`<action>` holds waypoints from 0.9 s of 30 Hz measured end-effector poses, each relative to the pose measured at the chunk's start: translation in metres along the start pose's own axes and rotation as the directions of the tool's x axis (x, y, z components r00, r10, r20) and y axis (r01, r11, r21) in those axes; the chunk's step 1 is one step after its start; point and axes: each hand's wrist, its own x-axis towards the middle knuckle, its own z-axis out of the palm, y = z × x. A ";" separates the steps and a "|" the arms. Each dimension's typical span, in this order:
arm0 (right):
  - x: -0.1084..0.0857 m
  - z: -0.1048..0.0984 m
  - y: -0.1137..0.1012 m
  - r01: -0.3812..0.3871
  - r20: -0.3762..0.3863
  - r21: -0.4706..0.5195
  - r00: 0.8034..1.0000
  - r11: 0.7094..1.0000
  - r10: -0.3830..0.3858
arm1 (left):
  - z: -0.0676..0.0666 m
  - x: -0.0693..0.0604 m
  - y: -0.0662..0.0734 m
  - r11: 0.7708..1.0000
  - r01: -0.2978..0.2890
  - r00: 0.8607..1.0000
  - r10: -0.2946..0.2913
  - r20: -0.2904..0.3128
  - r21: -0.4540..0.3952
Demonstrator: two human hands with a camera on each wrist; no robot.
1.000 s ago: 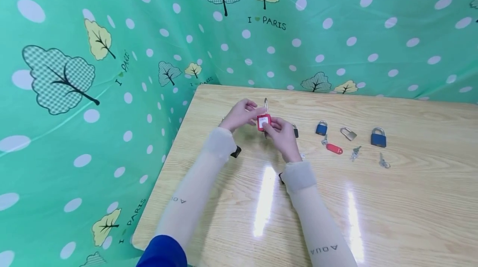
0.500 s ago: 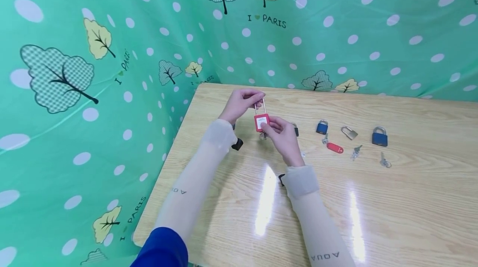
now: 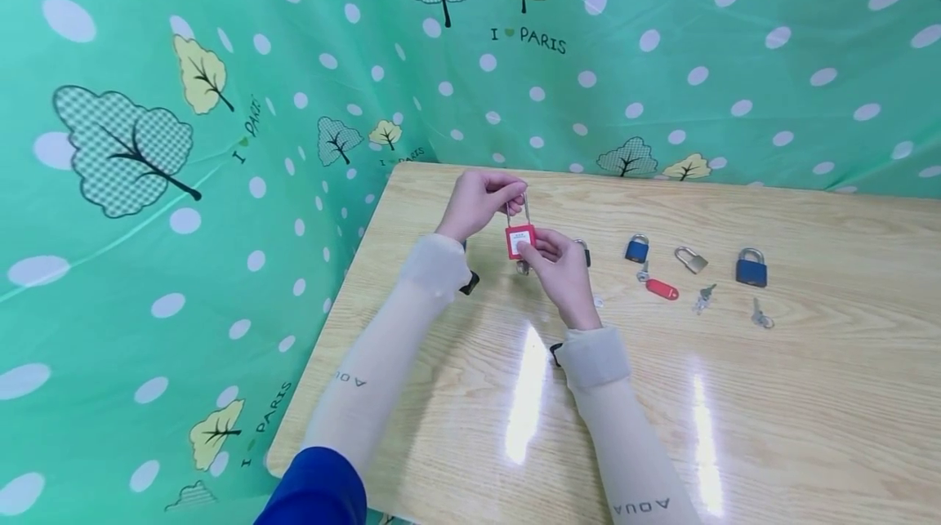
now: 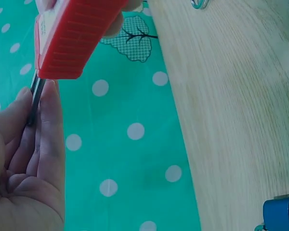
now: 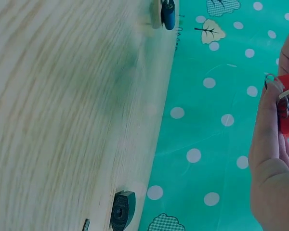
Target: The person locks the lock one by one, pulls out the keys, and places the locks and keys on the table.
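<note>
A red padlock [image 3: 521,242] with a white label is held upright between both hands above the table. My left hand [image 3: 476,202] pinches the top of its tall metal shackle [image 4: 36,101], thumb against fingers. My right hand [image 3: 562,272] grips the red body from the right, its thumb across the label. Keys on a ring [image 3: 523,267] hang at the underside of the body; the ring [image 5: 284,107] also shows in the right wrist view. Both shackle legs run down to the body; whether they are locked in I cannot tell.
On the wooden table [image 3: 809,394] to the right lie a small blue padlock [image 3: 636,250], a silver padlock [image 3: 692,260], a larger blue padlock [image 3: 751,270], loose keys [image 3: 704,297] and a red key tag [image 3: 662,289]. A black padlock [image 3: 587,254] is partly hidden behind my right hand.
My left hand has risen from beside the padlock's body to the shackle's top and taken hold. The padlock has turned, so both shackle legs show. My right hand keeps its grip.
</note>
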 end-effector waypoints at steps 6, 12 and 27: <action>-0.001 0.000 0.003 0.011 -0.003 -0.008 1.000 1.000 -0.011 | 0.004 -0.003 0.005 0.999 0.001 1.000 -0.001 0.002 0.033; -0.003 -0.003 0.006 0.033 -0.006 -0.008 0.999 0.999 -0.033 | 0.005 -0.003 0.010 0.999 0.006 1.000 -0.007 0.021 0.052; -0.007 -0.018 0.014 0.033 -0.005 0.026 0.999 0.999 -0.032 | 0.010 -0.007 0.006 0.988 0.104 0.990 -0.093 0.104 -0.114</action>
